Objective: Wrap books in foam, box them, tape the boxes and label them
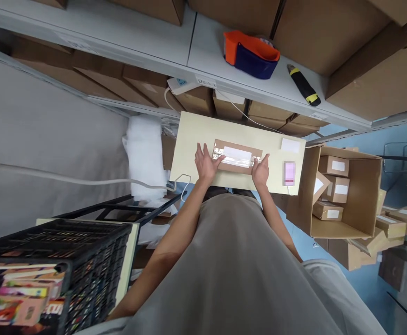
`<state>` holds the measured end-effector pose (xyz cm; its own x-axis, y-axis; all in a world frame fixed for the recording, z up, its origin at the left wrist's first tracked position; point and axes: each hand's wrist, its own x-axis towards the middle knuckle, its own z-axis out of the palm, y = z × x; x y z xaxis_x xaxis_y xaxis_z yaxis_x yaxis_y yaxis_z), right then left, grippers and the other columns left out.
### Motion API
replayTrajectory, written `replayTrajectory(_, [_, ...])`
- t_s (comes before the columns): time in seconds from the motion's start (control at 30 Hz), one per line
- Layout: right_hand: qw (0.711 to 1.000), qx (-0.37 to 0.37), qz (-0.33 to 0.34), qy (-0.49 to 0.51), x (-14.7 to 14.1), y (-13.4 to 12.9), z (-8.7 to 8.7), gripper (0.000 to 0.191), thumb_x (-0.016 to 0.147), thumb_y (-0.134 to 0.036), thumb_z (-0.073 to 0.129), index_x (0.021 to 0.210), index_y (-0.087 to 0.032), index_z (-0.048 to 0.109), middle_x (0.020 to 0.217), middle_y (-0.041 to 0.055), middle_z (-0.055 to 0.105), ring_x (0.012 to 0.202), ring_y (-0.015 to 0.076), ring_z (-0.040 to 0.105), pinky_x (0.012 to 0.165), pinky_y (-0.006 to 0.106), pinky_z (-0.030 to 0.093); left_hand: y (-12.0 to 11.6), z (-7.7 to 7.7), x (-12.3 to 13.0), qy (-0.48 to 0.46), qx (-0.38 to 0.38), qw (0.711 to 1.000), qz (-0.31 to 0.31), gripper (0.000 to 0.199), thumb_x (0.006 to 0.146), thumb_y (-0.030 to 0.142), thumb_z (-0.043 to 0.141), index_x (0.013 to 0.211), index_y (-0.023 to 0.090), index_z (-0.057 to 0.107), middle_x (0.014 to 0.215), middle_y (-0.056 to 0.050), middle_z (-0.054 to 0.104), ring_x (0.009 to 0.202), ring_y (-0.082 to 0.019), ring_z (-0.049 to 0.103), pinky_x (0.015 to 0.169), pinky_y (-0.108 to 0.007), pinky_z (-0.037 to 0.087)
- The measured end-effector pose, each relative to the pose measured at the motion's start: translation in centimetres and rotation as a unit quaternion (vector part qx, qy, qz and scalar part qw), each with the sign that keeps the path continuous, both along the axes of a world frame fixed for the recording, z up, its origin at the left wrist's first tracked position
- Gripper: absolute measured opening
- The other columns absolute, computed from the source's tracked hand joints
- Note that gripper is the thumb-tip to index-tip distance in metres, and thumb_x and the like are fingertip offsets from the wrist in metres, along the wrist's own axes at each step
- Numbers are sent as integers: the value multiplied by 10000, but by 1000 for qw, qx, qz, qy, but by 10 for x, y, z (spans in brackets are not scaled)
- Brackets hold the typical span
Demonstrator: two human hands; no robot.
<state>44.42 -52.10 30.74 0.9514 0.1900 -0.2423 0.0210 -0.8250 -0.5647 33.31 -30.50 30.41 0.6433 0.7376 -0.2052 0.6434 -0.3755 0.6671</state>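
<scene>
Brown cardboard box (237,157), midway between the tabletop (191,135) side edges, is touched endwise by the open left hand (206,164) and loosely open right hand (261,172); clear tape (218,151) could be wrinkled by uneven thumb pressure.

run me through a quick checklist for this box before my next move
1. Left hand on the box: ok, thumb at its left end.
2. Right hand on it: ok, thumb at its right end.
3. White label on top: ok, facing up.
4. Underside taped: cannot tell, hidden.
5. Phone-like device apart from both hands: ok.
6. Large carton at right open: ok, small boxes inside.
</scene>
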Motion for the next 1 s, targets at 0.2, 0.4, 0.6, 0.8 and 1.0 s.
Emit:
replayTrajectory(0.2, [995, 60, -73, -26, 3, -10, 14, 685, 1094, -605, 494, 1479, -48, 604, 1397, 294, 711, 1304, 362, 668, 1174, 539, 540, 10, 9, 10, -53, -35, 998, 15, 511, 985, 468, 789, 1401, 176, 738, 1433, -217, 733, 1305, -406, 714, 1196, -560, 550])
replayTrajectory(0.4, [995, 53, -77, -25, 12, 9, 39, 364, 1003, -476, 631, 1143, -146, 692, 1216, 212, 748, 1122, 321, 684, 1059, 485, 560, 35, 34, 27, -71, -86, 994, 13, 349, 895, 174, 762, 1240, 194, 813, 1270, -132, 808, 1029, -307, 808, 1031, -455, 639])
replayTrajectory(0.6, [988, 120, -42, -86, 6, 31, 58, 433, 1022, -548, 591, 1236, -177, 654, 1258, 181, 738, 1118, 287, 692, 974, 429, 589, 67, 43, 9, -184, -76, 979, 38, 366, 909, 157, 740, 1266, 237, 732, 1291, -86, 799, 1074, -252, 808, 1026, -415, 667])
replayTrajectory(0.8, [991, 113, -58, 36, -47, 50, 22, 564, 928, -423, 703, 1401, -148, 565, 1237, 172, 764, 1160, 278, 738, 972, 408, 638, 72, -1, -42, -143, -161, 973, 83, 457, 831, 126, 744, 1270, 227, 663, 1310, -124, 769, 1205, -276, 795, 1082, -452, 676])
replayTrajectory(1.0, [990, 65, -53, 113, -99, 46, -3, 751, 882, -451, 776, 1531, -155, 542, 1419, 216, 772, 1272, 325, 768, 1060, 481, 659, 61, -35, -81, -86, -216, 968, 95, 589, 778, 76, 669, 1346, 233, 658, 1334, -148, 726, 1303, -313, 758, 1081, -484, 681])
